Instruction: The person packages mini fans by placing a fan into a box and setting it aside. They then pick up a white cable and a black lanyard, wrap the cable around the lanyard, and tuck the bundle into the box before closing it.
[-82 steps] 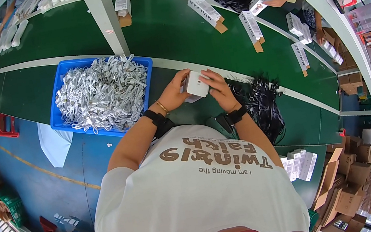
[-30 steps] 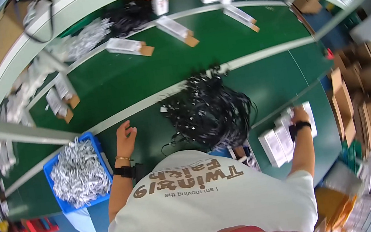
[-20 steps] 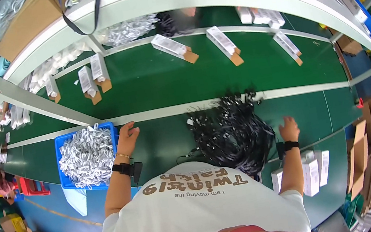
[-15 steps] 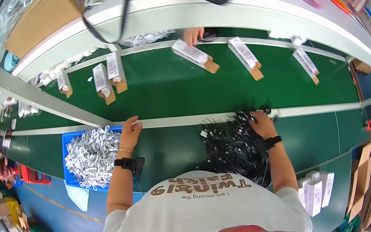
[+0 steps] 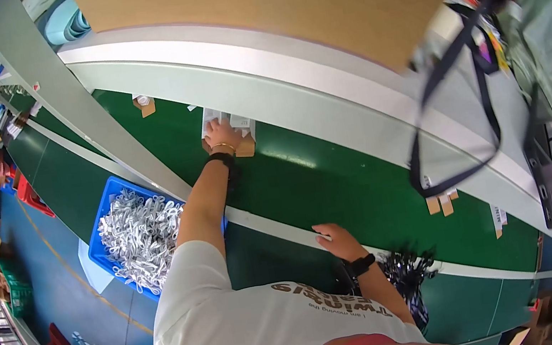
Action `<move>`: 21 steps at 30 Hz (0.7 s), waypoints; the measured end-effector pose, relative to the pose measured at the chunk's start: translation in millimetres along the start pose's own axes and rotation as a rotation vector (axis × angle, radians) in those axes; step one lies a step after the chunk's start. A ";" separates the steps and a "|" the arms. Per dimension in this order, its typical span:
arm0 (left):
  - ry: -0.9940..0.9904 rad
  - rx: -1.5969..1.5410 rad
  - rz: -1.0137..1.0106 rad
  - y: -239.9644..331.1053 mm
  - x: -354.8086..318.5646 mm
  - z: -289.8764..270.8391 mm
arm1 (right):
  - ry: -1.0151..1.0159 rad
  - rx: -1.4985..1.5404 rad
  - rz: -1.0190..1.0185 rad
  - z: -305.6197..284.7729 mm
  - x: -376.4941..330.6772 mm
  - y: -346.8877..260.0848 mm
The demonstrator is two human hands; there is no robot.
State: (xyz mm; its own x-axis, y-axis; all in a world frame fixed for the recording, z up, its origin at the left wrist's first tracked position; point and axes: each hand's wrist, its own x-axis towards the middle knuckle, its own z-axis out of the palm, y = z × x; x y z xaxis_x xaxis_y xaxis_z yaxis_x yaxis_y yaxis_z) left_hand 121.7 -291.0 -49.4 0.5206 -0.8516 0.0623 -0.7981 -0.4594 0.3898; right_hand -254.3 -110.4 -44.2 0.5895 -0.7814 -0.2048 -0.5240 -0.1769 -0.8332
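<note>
My left hand (image 5: 223,136) reaches out to a pair of long white boxes (image 5: 241,121) with brown end flaps, lying on the green conveyor belt. Its fingers curl over one box and hide part of it. Closer to me, my right hand (image 5: 339,240) hovers over the pale rail with its fingers apart and nothing in it. Beside the right forearm lies a heap of black cables (image 5: 408,280), partly covered by that arm. A blue bin (image 5: 102,252) full of white coiled cables (image 5: 142,240) stands left of my left arm.
Other white boxes with brown flaps lie on the belt, one (image 5: 145,105) far left and others (image 5: 443,202) at right. Above the belt runs a white shelf (image 5: 257,52) carrying a large cardboard box (image 5: 278,6). A dark strap (image 5: 454,180) hangs from it. A slanted post (image 5: 77,124) stands at left.
The view has swung to the left. My left hand has gone from beside the blue bin to the boxes on the belt. My right hand has come off the black cables.
</note>
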 end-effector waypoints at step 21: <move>-0.010 -0.487 -0.029 -23.5 30.9 78.4 | 0.079 0.138 0.086 4.0 -34.6 13.9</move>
State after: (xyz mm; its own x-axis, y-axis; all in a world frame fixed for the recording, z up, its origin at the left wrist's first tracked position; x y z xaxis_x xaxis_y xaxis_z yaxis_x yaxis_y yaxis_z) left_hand 132.8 -326.3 -128.7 0.5357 -0.8436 0.0369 -0.5473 -0.3136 0.7759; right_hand -279.5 -83.4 -50.8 0.4933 -0.8354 -0.2424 -0.4782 -0.0277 -0.8778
